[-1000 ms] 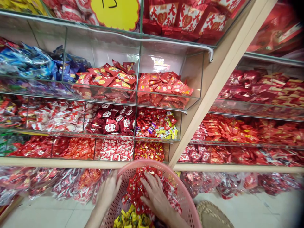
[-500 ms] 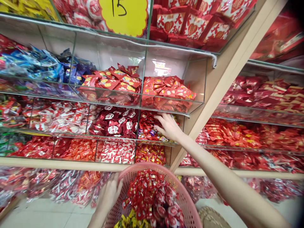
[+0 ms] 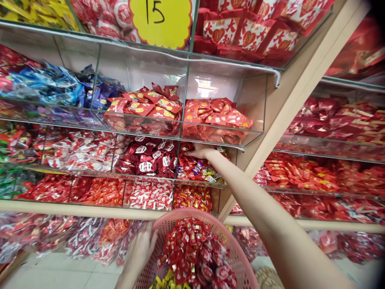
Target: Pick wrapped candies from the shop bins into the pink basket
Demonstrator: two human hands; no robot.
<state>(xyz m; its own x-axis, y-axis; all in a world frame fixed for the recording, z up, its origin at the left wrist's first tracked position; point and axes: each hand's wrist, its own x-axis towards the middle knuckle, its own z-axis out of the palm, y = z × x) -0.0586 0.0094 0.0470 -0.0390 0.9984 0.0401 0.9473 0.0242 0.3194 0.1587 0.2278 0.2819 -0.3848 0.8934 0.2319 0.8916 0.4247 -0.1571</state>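
Note:
My left hand [image 3: 138,252] is closed on the rim of a pink plastic basket [image 3: 237,261] at the bottom of the view. The basket holds a heap of small red wrapped candies [image 3: 192,251] with some yellow ones [image 3: 167,281] at the near side. My right arm stretches up and forward. My right hand [image 3: 200,151] is inside the second-tier bin of mixed red and yellow candies [image 3: 200,168], resting on the pile. Its fingers reach under the glass shelf above and are mostly hidden.
Glass-fronted bins fill the wooden rack [image 3: 288,100]: dark red packets [image 3: 147,158], red and orange packets [image 3: 216,116], blue packets [image 3: 60,86]. A yellow price tag reading 15 [image 3: 161,20] hangs above. Bagged candy lies under the lowest shelf; a woven basket edge [image 3: 266,277] shows at the bottom.
My right hand left the basket's candy heap, rose to the mixed-candy bin and has pushed deeper into it. The left hand stays on the basket rim. The view has tilted up slightly.

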